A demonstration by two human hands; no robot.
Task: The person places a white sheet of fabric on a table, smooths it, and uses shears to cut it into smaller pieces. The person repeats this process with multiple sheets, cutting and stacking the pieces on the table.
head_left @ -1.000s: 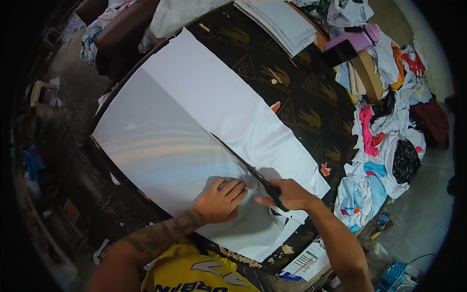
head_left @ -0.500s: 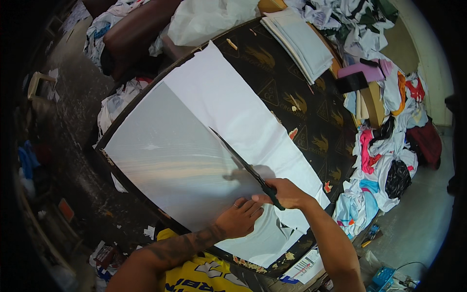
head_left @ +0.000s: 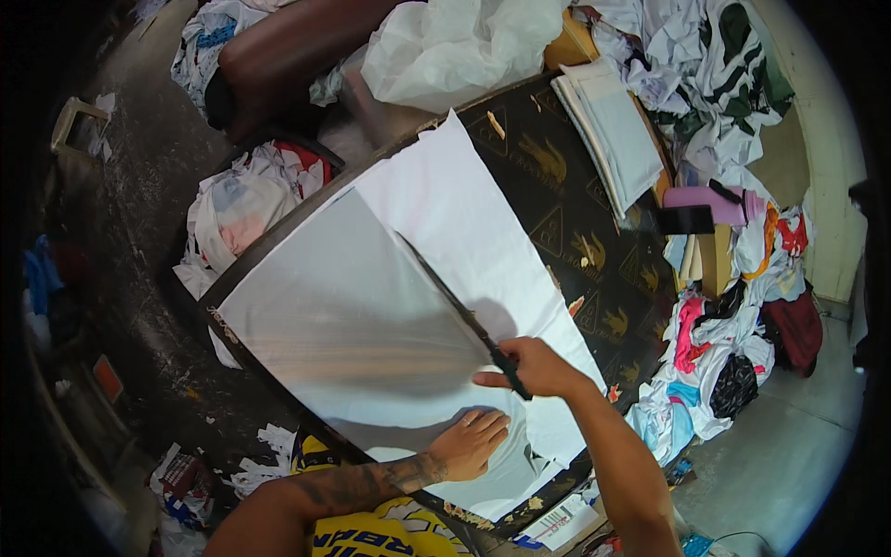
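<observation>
My right hand (head_left: pixel 534 367) is closed round the dark handle of long, narrow scissors (head_left: pixel 450 295). Their blades point away from me, lying along the edge where a smooth grey sheet (head_left: pixel 316 278) meets white fabric (head_left: pixel 455 186). Whether the blades are parted is hard to make out. My left hand (head_left: pixel 475 444) rests palm down on the near part of the grey sheet, fingers stretched toward the scissors but apart from them. Close to the left fingertips, the near right part of the material has a ragged, torn-looking spot (head_left: pixel 538 455).
The dark patterned table (head_left: pixel 548 176) carries folded pale fabric (head_left: pixel 613 139) at its far right. A pink bottle (head_left: pixel 710 202) and a cloth heap (head_left: pixel 687 408) lie along the right side. Beyond the far edge is white plastic sheeting (head_left: pixel 459 51); a filled bag of cloth (head_left: pixel 246 204) stands left.
The scissors have moved farther along the grey sheet's edge, away from me. My left hand has drawn back from my right thumb and lies flatter. The whole view has shifted a little.
</observation>
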